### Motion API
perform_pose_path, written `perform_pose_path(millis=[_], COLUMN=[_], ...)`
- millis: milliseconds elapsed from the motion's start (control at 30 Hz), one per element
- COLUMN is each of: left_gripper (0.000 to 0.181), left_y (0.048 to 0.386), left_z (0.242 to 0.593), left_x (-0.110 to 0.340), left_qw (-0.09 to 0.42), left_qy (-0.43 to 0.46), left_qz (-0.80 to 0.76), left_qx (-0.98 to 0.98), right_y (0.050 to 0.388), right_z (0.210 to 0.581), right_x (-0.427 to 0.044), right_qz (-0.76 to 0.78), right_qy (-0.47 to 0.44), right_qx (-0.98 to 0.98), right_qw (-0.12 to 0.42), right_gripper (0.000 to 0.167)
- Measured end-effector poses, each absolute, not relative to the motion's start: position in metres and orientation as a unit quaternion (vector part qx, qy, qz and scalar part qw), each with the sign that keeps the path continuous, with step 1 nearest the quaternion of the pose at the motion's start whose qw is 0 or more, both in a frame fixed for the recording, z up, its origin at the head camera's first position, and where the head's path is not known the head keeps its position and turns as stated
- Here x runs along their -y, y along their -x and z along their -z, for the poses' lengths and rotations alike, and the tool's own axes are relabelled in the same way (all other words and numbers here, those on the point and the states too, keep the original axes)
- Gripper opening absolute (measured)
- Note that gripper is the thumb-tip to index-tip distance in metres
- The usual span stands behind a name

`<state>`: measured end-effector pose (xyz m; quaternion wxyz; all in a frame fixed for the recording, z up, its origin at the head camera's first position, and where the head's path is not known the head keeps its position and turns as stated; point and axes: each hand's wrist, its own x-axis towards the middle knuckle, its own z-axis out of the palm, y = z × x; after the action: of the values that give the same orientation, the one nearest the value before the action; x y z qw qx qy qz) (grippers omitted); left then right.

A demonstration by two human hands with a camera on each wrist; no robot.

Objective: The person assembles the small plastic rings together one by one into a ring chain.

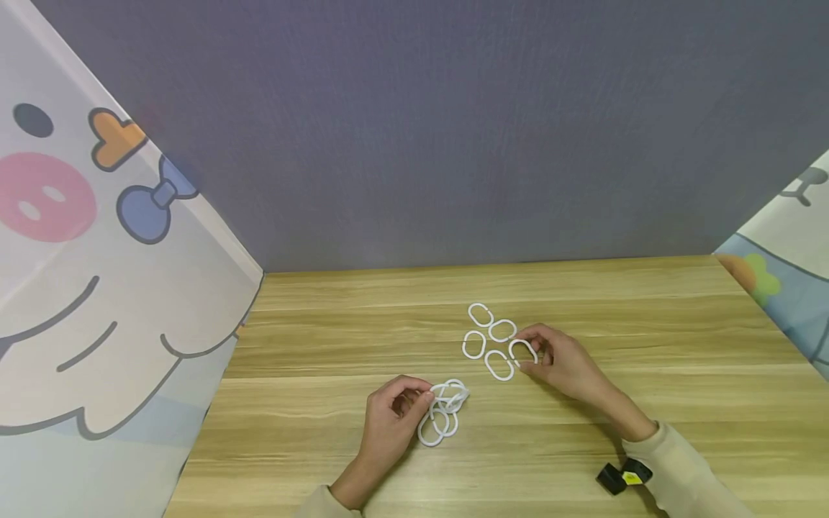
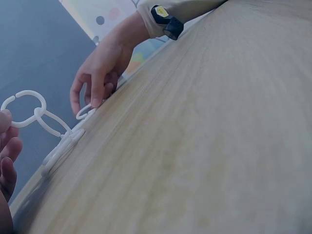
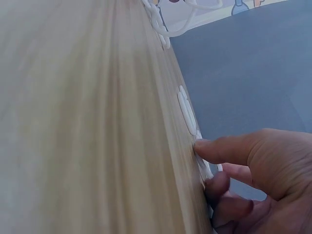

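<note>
My left hand (image 1: 391, 417) pinches the top link of a chain of white plastic links (image 1: 447, 410) between thumb and fingers. In the left wrist view the held link (image 2: 30, 92) is raised, and the linked ones below it reach down to the table. Farther right, my right hand (image 1: 566, 363) has its thumb and fingertips at a loose white oval link (image 1: 523, 341), which it pinches by its sides at the tabletop. Each link has a small gap in its loop. In the right wrist view the fingers largely cover that link.
Several more loose white links lie left of the right hand, among them one near link (image 1: 499, 365) and one far link (image 1: 481, 314). The wooden table (image 1: 311, 324) meets a grey panel (image 1: 453, 144) at the back. Printed panels (image 1: 129, 302) flank it.
</note>
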<state>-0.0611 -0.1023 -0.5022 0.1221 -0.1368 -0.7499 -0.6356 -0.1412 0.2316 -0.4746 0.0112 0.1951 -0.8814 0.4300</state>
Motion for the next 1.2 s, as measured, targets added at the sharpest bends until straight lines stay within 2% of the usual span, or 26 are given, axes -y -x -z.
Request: perform_pose_path(millis=[200,567,1000,1200], left_gripper=[0.006,0.009,0.010,0.010], left_y=[0.0616,0.0613,0.0609,0.0608], left_z=[0.5032,0.5029,0.5024,0.5013], left_x=[0.1022,0.1024,0.1023,0.1020], left_qw=[0.127,0.127,0.125,0.122], left_qy=[0.140,0.142,0.142,0.138], left_qz=[0.635,0.637,0.642,0.641], left_qx=[0.749,0.747,0.743,0.745], right_y=[0.1398,0.1383,0.1392,0.1368], right_z=[0.4737,0.4768,0.4747,0.4700], right_x=[-0.2334,-0.2323,-0.2317,-0.2286], right_qz=[-0.445,-0.484,-0.531,-0.556], right_qy=[-0.171,-0.116,-0.094,-0.078], right_qx=[0.879,0.867,0.842,0.827], right_qw=[0.005,-0.021,-0.021,-0.037], right_gripper=[0.045,0.022,0.019,0.019])
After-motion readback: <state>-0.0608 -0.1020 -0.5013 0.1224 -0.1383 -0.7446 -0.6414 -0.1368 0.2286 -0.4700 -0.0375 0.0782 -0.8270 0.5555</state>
